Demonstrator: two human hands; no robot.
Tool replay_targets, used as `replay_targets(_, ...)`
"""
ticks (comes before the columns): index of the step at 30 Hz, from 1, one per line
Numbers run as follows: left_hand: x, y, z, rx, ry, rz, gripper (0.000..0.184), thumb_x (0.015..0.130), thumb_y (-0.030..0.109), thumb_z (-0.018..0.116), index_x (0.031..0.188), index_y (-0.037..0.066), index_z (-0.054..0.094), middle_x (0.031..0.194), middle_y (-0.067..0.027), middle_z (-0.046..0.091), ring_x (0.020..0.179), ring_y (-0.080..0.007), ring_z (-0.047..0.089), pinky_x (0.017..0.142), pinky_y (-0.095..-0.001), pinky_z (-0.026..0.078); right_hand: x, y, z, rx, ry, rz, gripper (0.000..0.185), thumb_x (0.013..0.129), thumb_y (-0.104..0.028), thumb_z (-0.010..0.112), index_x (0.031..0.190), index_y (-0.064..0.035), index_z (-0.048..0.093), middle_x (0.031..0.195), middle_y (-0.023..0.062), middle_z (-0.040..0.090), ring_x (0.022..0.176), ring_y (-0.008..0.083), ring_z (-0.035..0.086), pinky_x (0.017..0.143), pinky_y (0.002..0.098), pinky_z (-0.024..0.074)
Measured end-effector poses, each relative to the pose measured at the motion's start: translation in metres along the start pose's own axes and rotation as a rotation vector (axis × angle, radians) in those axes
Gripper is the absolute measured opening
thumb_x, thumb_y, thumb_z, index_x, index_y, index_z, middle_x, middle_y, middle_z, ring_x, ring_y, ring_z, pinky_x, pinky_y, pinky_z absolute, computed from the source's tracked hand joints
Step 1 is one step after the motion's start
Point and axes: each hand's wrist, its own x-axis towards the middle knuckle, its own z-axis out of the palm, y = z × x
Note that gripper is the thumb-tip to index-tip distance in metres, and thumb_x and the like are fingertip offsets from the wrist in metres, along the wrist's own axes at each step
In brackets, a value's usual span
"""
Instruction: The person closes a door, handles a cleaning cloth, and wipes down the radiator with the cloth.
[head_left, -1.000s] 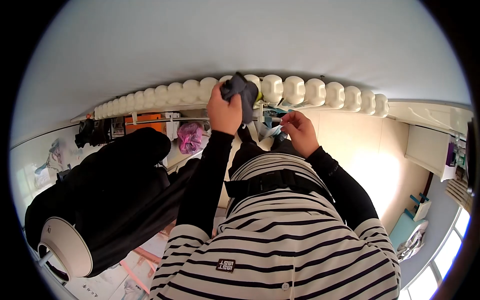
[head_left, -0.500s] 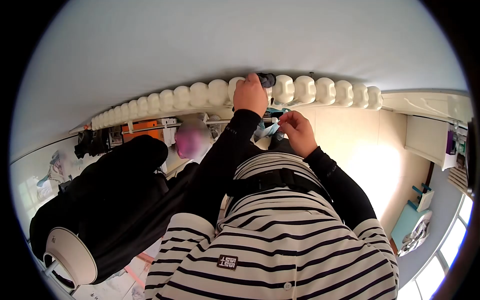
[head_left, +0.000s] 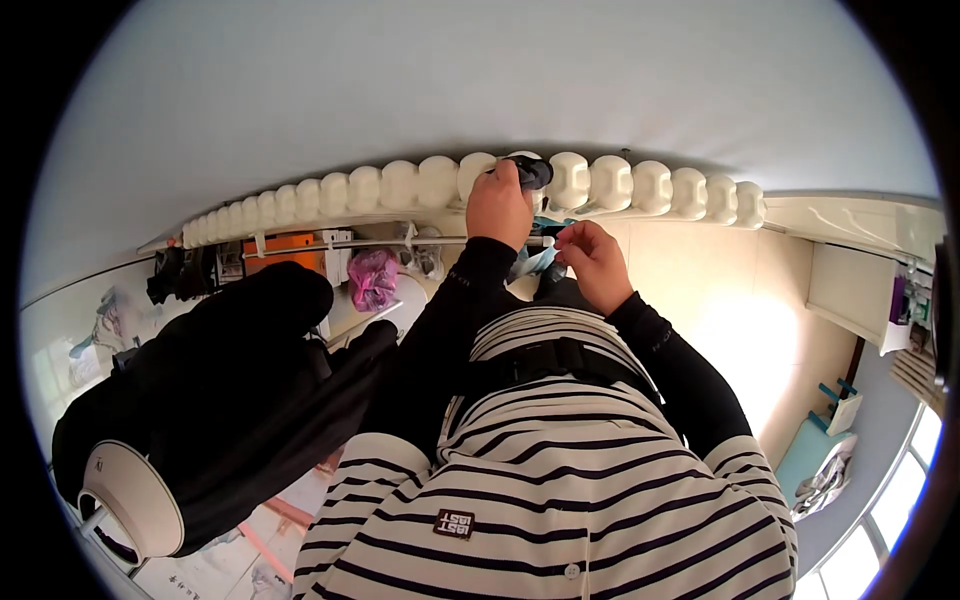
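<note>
At the white radiator (head_left: 395, 187), the left hand (head_left: 500, 212) had its fingers closed around a bunched dark cloth (head_left: 533, 173), which could have slipped free had a fold caught between the columns (head_left: 610, 181); whether the bent fingers of the right hand (head_left: 596, 265) pinched anything could not be told.

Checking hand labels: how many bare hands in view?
2. The left hand grips a dark cloth at the cream radiator; the right hand is lower and further right in the picture, fingers bent. Others may be hidden.
</note>
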Motion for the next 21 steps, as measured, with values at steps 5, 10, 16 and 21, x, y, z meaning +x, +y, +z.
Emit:
replay_targets(5, -0.039, -0.010, -0.019, -0.090, -0.289, -0.128, 0.039, 0.081, 0.016, 0.071, 0.113, 0.000, 0.057, 0.090, -0.0250, 0.067, 0.089, -0.0440, 0.065, 0.079, -0.0534, 0.052, -0.003, -0.003, 0.007, 0.002, -0.025, 0.011, 0.016, 0.093, -0.002, 0.056, 0.109, 0.0024, 0.059, 0.099, 0.0080, 0.067, 0.088, 0.0142, 0.066, 0.080, 0.0278, 0.0531)
replay_targets(10, -0.060, -0.025, -0.038, -0.136, -0.252, -0.153, 0.044, 0.081, 0.017, 0.068, 0.121, 0.001, 0.059, 0.096, -0.0263, 0.068, 0.093, -0.0442, 0.066, 0.081, -0.0522, 0.052, -0.008, -0.004, 0.001, 0.097, 0.036, -0.017, 0.016, 0.091, -0.001, 0.056, 0.106, 0.0034, 0.061, 0.092, 0.0086, 0.069, 0.083, 0.0151, 0.067, 0.076, 0.0285, 0.0536)
replay_targets(16, -0.012, 0.015, -0.034, -0.195, 0.378, 0.037, 0.044, 0.082, 0.013, 0.067, 0.124, 0.002, 0.059, 0.103, -0.0220, 0.067, 0.098, -0.0425, 0.061, 0.085, -0.0505, 0.049, -0.013, 0.007, -0.012, 0.127, 0.065, -0.019, 0.017, 0.091, -0.001, 0.057, 0.107, 0.0036, 0.061, 0.093, 0.0094, 0.069, 0.085, 0.0157, 0.067, 0.078, 0.0284, 0.0538)
replay_targets(21, -0.005, 0.040, 0.021, -0.099, 0.045, 0.027, 0.046, 0.080, 0.012, 0.071, 0.123, 0.000, 0.058, 0.107, -0.0199, 0.067, 0.096, -0.0399, 0.061, 0.084, -0.0490, 0.051, -0.018, 0.003, -0.010, 0.117, 0.062, -0.009, 0.018, 0.091, 0.000, 0.057, 0.108, 0.0043, 0.060, 0.095, 0.0101, 0.069, 0.087, 0.0157, 0.067, 0.079, 0.0288, 0.0541)
